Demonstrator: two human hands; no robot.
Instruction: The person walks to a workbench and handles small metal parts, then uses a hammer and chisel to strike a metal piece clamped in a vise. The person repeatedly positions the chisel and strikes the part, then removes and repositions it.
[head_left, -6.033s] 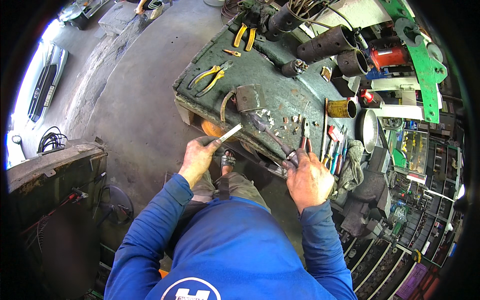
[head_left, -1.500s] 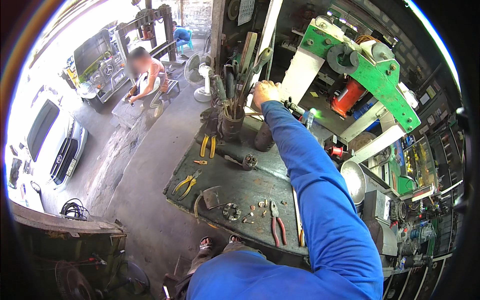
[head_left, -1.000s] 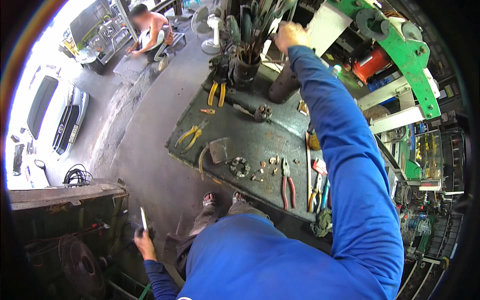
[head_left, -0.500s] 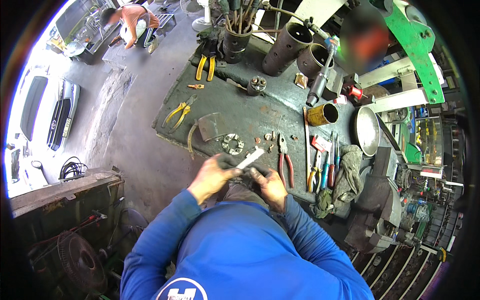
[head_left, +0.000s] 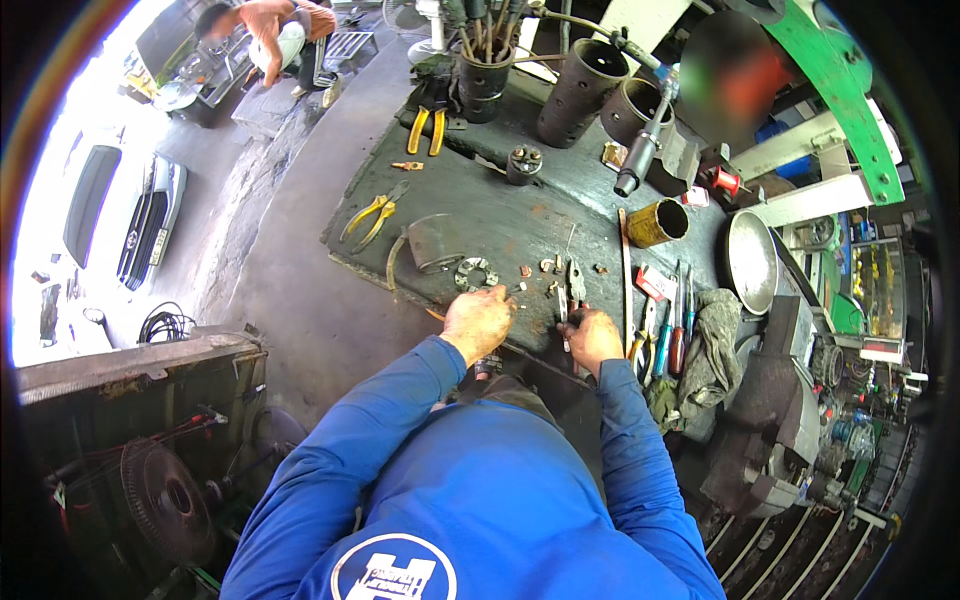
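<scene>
My left hand [head_left: 477, 322] is at the bench's front edge, fingers curled just below a notched metal ring [head_left: 476, 273]; whatever they grip is hidden. My right hand [head_left: 592, 340] is closed on a pale flat strip [head_left: 563, 318], over the red-handled pliers [head_left: 577, 286]. Small copper-coloured pieces [head_left: 547, 266] lie beside both hands. A curved metal sleeve [head_left: 435, 243] sits left of the ring. Several screwdrivers [head_left: 678, 320] and a grey rag [head_left: 716, 340] are at the right. A long grey cylindrical tool [head_left: 642, 158] hangs over the back of the bench.
Steel tubes [head_left: 566, 110] and a yellow can [head_left: 657, 222] stand on the bench [head_left: 530, 220], beside a metal bowl [head_left: 750, 258] and green press frame [head_left: 830, 90]. A fan [head_left: 165, 495] is lower left; a crouching person [head_left: 290, 45] and white car [head_left: 135, 220] are beyond.
My right hand has come down from the back of the bench, where the grey tool now hangs. The pale strip, earlier in my left hand, is now in my right, over the pliers.
</scene>
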